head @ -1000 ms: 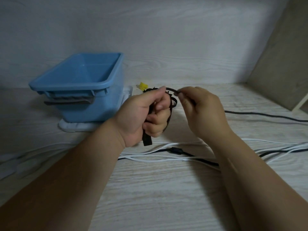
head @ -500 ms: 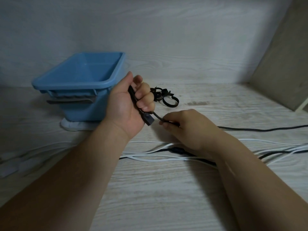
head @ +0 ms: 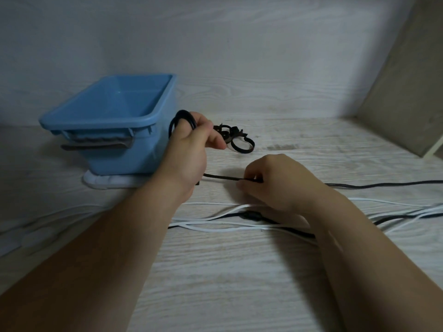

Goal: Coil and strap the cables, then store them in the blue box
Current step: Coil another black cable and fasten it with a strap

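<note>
From the head camera: the left hand [head: 189, 149] is curled tight round a loop of the black cable [head: 223, 177]. The loop sticks out above the fingers. The right hand [head: 275, 180] pinches the same cable a bit further right, low over the worktop [head: 239, 283]. The cable is pulled straight between both hands, then runs off to the right edge.

The blue box [head: 124, 152] sits at the back left of the worktop on a white pad [head: 107, 184], just behind the left hand. A bunch of dark straps [head: 239, 142] lies just right of the box. White cables [head: 215, 228] and another black cable [head: 251, 215] lie across the middle, under the right arm.
</note>
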